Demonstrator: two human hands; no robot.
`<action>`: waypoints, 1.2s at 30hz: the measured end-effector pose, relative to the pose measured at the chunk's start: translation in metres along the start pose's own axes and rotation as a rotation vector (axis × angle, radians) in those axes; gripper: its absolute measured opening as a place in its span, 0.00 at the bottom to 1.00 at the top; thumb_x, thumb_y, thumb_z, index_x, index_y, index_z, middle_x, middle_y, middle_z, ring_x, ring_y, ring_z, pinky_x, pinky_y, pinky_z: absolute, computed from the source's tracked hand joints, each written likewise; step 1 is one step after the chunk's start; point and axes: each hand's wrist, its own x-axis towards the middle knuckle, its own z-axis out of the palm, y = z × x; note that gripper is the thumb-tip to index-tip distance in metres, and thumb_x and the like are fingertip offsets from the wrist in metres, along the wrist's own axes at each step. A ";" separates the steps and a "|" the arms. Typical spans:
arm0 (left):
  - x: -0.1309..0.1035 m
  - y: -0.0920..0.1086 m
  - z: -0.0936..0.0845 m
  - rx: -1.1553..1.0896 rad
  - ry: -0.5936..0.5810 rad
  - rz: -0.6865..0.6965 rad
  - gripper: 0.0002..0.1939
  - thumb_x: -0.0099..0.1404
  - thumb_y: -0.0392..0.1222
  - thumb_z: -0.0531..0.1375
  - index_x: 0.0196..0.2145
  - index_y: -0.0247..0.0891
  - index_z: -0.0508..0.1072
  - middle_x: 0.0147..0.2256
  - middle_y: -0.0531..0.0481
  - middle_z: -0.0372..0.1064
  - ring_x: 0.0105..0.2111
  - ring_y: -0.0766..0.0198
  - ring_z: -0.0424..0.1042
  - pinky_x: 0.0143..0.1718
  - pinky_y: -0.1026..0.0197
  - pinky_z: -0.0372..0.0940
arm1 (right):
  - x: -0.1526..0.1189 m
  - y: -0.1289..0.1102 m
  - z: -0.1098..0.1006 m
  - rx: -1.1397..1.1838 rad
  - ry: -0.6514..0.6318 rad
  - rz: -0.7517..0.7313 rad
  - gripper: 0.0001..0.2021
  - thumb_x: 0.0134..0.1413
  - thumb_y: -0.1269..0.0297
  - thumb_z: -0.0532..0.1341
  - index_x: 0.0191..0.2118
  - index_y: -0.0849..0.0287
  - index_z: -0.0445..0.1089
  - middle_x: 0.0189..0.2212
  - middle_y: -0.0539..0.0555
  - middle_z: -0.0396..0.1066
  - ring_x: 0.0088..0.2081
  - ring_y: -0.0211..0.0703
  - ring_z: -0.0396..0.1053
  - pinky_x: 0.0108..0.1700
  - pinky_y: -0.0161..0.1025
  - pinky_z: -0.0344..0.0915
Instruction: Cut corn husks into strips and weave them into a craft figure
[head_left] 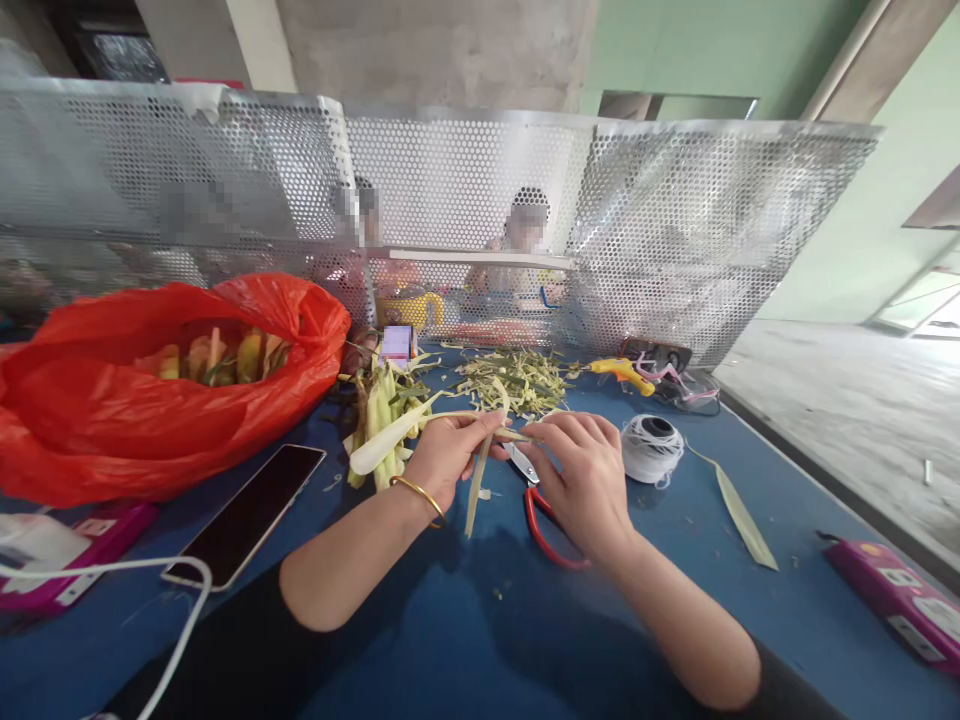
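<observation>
Pale strips of corn husk (480,480) cross each other between my two hands above the blue table. My left hand (448,448) is closed, pinching them between thumb and fingers; a gold bangle circles that wrist. From the other side my right hand (585,470) pinches the end of a strip. Beneath my right hand lie scissors (551,545) with red handles, their blades partly hidden. A broad pale husk leaf (390,440) sticks out to the left of my left hand, over a pile of husks (382,405).
Trimmed scraps (517,380) lie beyond my hands. At left are a red plastic bag (300,400) of corn and a phone (251,515). White string (649,455), a yellow glue gun (622,375), a loose husk (742,515) and a purple box (892,600) lie right. Perforated panels (465,170) screen off people behind.
</observation>
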 end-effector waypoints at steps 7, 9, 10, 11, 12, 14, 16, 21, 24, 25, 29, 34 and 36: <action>0.002 -0.003 0.000 0.050 0.025 0.036 0.16 0.38 0.46 0.72 0.24 0.33 0.78 0.20 0.50 0.70 0.17 0.72 0.62 0.13 0.70 0.43 | 0.003 0.005 0.002 0.086 -0.106 -0.014 0.13 0.64 0.64 0.55 0.28 0.56 0.69 0.25 0.50 0.73 0.31 0.40 0.68 0.49 0.43 0.55; 0.003 -0.002 0.000 0.051 0.062 0.053 0.15 0.38 0.44 0.72 0.24 0.33 0.78 0.17 0.52 0.67 0.16 0.73 0.59 0.13 0.70 0.43 | 0.004 0.004 -0.001 0.166 -0.155 -0.007 0.14 0.63 0.64 0.55 0.25 0.57 0.68 0.23 0.49 0.71 0.29 0.39 0.67 0.47 0.42 0.56; 0.003 -0.002 -0.001 0.052 0.072 0.059 0.14 0.39 0.44 0.72 0.24 0.33 0.78 0.17 0.52 0.67 0.16 0.73 0.59 0.13 0.70 0.43 | 0.005 0.005 -0.002 0.219 -0.182 0.009 0.15 0.63 0.64 0.55 0.24 0.57 0.67 0.22 0.49 0.70 0.28 0.39 0.66 0.46 0.42 0.57; 0.003 -0.001 -0.001 0.060 0.071 0.064 0.14 0.39 0.43 0.71 0.24 0.33 0.78 0.17 0.53 0.67 0.16 0.73 0.58 0.13 0.70 0.43 | 0.006 0.006 -0.005 0.278 -0.205 0.038 0.15 0.62 0.63 0.56 0.24 0.57 0.67 0.22 0.49 0.70 0.28 0.39 0.65 0.44 0.41 0.57; 0.003 0.000 -0.001 0.073 0.057 0.063 0.13 0.39 0.43 0.71 0.23 0.33 0.78 0.17 0.53 0.66 0.16 0.73 0.58 0.13 0.69 0.43 | 0.008 0.008 -0.007 0.344 -0.225 0.083 0.15 0.61 0.62 0.56 0.24 0.57 0.67 0.22 0.49 0.70 0.28 0.39 0.66 0.43 0.41 0.58; 0.001 0.001 -0.001 0.112 -0.002 0.050 0.11 0.40 0.42 0.70 0.24 0.34 0.78 0.17 0.53 0.66 0.16 0.73 0.58 0.13 0.69 0.44 | 0.013 0.014 -0.010 0.478 -0.247 0.227 0.15 0.60 0.57 0.56 0.26 0.57 0.70 0.24 0.51 0.72 0.31 0.41 0.67 0.39 0.40 0.59; -0.002 0.001 0.000 0.151 -0.072 0.027 0.10 0.42 0.41 0.69 0.25 0.34 0.79 0.17 0.53 0.66 0.16 0.73 0.58 0.13 0.69 0.44 | 0.016 0.020 -0.011 0.589 -0.266 0.413 0.18 0.58 0.51 0.56 0.27 0.58 0.72 0.25 0.52 0.72 0.31 0.42 0.67 0.35 0.39 0.60; -0.008 -0.004 0.003 0.215 -0.198 -0.037 0.13 0.46 0.48 0.68 0.25 0.35 0.80 0.15 0.54 0.63 0.16 0.73 0.55 0.13 0.69 0.43 | 0.016 0.024 -0.003 0.831 -0.324 0.669 0.19 0.47 0.47 0.63 0.22 0.59 0.70 0.21 0.49 0.66 0.27 0.38 0.61 0.30 0.36 0.58; -0.008 -0.009 0.004 0.241 -0.208 -0.066 0.14 0.46 0.50 0.68 0.24 0.35 0.79 0.16 0.53 0.63 0.16 0.74 0.53 0.14 0.69 0.42 | 0.013 0.017 0.004 0.966 -0.297 0.705 0.17 0.44 0.49 0.64 0.20 0.59 0.66 0.20 0.48 0.65 0.26 0.36 0.59 0.31 0.35 0.58; -0.007 -0.011 0.005 0.248 -0.201 -0.066 0.13 0.45 0.49 0.69 0.23 0.35 0.79 0.16 0.53 0.64 0.16 0.75 0.52 0.15 0.69 0.42 | 0.012 0.016 0.005 0.976 -0.281 0.705 0.17 0.44 0.50 0.64 0.19 0.58 0.64 0.19 0.47 0.63 0.26 0.36 0.58 0.31 0.35 0.58; -0.007 -0.013 0.007 0.292 -0.193 -0.060 0.08 0.45 0.43 0.67 0.22 0.36 0.78 0.18 0.52 0.68 0.16 0.74 0.51 0.16 0.68 0.44 | 0.008 0.017 0.011 0.875 -0.199 0.686 0.18 0.47 0.51 0.61 0.18 0.57 0.60 0.17 0.46 0.58 0.23 0.35 0.55 0.28 0.35 0.55; -0.008 -0.011 0.007 0.394 -0.204 -0.047 0.05 0.49 0.39 0.65 0.19 0.37 0.77 0.17 0.53 0.68 0.18 0.71 0.58 0.19 0.67 0.50 | 0.010 0.022 0.000 0.383 -0.150 0.511 0.24 0.54 0.51 0.58 0.14 0.57 0.58 0.14 0.46 0.54 0.21 0.35 0.53 0.29 0.37 0.53; -0.008 -0.012 0.007 0.440 -0.247 -0.008 0.07 0.51 0.37 0.64 0.17 0.38 0.77 0.17 0.52 0.69 0.20 0.69 0.62 0.21 0.67 0.54 | 0.012 0.020 -0.008 0.206 -0.025 0.347 0.24 0.56 0.52 0.59 0.14 0.58 0.59 0.15 0.48 0.58 0.23 0.36 0.57 0.34 0.39 0.55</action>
